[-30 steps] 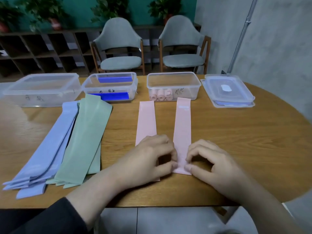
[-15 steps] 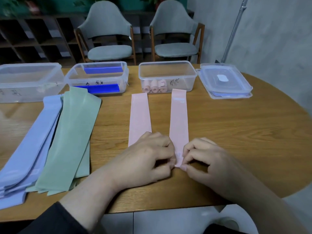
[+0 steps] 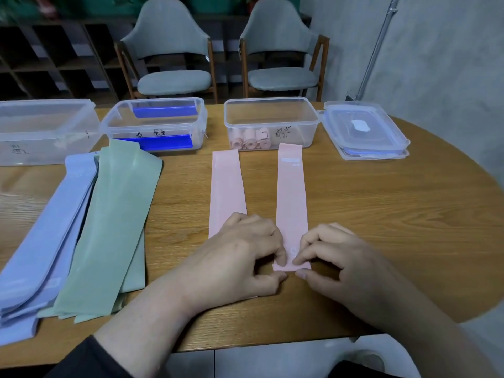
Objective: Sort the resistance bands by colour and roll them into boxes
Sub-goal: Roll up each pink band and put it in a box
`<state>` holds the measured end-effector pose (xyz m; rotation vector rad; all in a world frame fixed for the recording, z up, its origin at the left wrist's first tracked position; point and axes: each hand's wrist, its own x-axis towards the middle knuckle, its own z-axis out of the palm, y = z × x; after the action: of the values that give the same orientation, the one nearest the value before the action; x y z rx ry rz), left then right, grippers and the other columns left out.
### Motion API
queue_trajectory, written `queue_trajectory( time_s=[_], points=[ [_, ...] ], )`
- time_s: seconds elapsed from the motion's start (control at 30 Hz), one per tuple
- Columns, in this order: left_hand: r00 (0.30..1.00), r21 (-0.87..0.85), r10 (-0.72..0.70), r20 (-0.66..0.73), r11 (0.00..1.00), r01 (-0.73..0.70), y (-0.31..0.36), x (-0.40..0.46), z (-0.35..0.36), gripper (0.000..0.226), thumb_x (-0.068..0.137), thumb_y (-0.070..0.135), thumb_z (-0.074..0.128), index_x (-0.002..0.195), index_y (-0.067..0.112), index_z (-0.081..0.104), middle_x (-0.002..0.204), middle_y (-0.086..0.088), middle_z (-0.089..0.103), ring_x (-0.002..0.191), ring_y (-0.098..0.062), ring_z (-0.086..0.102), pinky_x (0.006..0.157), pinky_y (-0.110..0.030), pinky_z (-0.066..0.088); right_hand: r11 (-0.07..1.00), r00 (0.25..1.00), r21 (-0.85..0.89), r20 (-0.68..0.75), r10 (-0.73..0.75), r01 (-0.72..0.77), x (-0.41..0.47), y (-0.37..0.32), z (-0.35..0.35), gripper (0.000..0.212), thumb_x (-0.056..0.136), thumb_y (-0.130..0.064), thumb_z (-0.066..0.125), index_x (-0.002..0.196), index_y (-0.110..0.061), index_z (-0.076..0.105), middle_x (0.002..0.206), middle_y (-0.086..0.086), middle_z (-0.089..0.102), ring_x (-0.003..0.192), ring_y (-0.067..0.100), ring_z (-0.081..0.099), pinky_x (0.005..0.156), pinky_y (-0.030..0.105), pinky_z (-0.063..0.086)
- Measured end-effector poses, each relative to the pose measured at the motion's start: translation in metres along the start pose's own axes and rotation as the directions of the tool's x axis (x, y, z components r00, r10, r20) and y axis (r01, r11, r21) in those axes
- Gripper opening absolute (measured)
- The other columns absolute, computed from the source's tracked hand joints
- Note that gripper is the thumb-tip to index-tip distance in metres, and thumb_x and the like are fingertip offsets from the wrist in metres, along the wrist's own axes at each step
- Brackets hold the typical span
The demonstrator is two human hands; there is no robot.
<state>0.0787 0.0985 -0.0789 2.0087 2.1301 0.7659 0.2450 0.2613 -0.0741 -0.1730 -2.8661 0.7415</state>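
Table (image 3: 381, 214): wood-grain top, smooth, low sheen. Boxes (image 3: 271, 120): clear plastic, glossy; lids (image 3: 364, 132) likewise. Pink bands (image 3: 291, 192), green bands (image 3: 114, 219) and blue bands (image 3: 46, 227): thin, smooth, rubber-like sheet, matt with faint sheen. Chairs (image 3: 171, 77): grey cloth upholstery, wooden frames. Sleeve (image 3: 81, 361): dark cloth.

Bare wooden bench (image 3: 395, 214) lies open to the right of both hands. A bare strip runs between the two pink bands (image 3: 227, 186). Clear boxes (image 3: 271, 120) line the far edge; blue and green bands (image 3: 114, 214) cover the left.
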Motion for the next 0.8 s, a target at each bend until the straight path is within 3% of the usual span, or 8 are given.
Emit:
queue_trajectory(
  time_s=[0.13,0.37,0.57,0.8],
  points=[
    [1.0,0.008,-0.005,-0.001,1.0,0.005,0.0,0.0004,0.0002,0.005,0.087,0.027,0.069,0.091,0.028,0.066,0.098,0.015,0.057,0.104,-0.007,0.052,0.1,-0.037,0.036,1.0,1.0,0.002,-0.029,-0.01,0.01,0.0012,-0.002,-0.0002,0.02,0.089,-0.043,0.059,0.094,-0.034,0.076,0.092,-0.022,0.055,0.099,0.006,0.05,0.079,0.024,0.044],
    [0.998,-0.022,-0.048,-0.027,0.999,0.047,-0.002,0.0002,0.0019,0.006,0.095,0.027,0.063,0.092,0.031,0.067,0.1,0.016,0.055,0.105,-0.007,0.051,0.102,-0.033,0.033,1.0,0.997,0.014,-0.074,-0.022,0.023,0.0019,0.0,0.0024,0.004,0.09,-0.03,0.068,0.088,-0.029,0.071,0.088,-0.021,0.061,0.093,0.007,0.054,0.081,0.021,0.04],
    [0.994,-0.025,-0.095,-0.044,0.995,0.094,-0.0024,0.0011,0.0025,0.003,0.092,0.028,0.069,0.091,0.03,0.07,0.099,0.016,0.056,0.104,-0.003,0.047,0.098,-0.021,0.03,1.0,0.995,0.011,-0.094,0.011,-0.01,0.0009,0.0028,0.0044,0.012,0.09,-0.035,0.065,0.095,-0.034,0.077,0.089,-0.02,0.058,0.095,0.007,0.052,0.078,0.025,0.044],
    [0.993,-0.005,-0.105,-0.059,0.995,0.105,-0.0029,0.0019,0.0029,0.003,0.096,0.031,0.065,0.095,0.031,0.068,0.099,0.016,0.058,0.104,-0.004,0.049,0.098,-0.023,0.031,0.999,0.997,-0.033,-0.079,0.015,-0.018,0.0024,0.0048,0.0062,0.022,0.089,-0.04,0.066,0.108,-0.032,0.075,0.096,-0.021,0.056,0.1,0.004,0.048,0.082,0.03,0.045]
  ],
)
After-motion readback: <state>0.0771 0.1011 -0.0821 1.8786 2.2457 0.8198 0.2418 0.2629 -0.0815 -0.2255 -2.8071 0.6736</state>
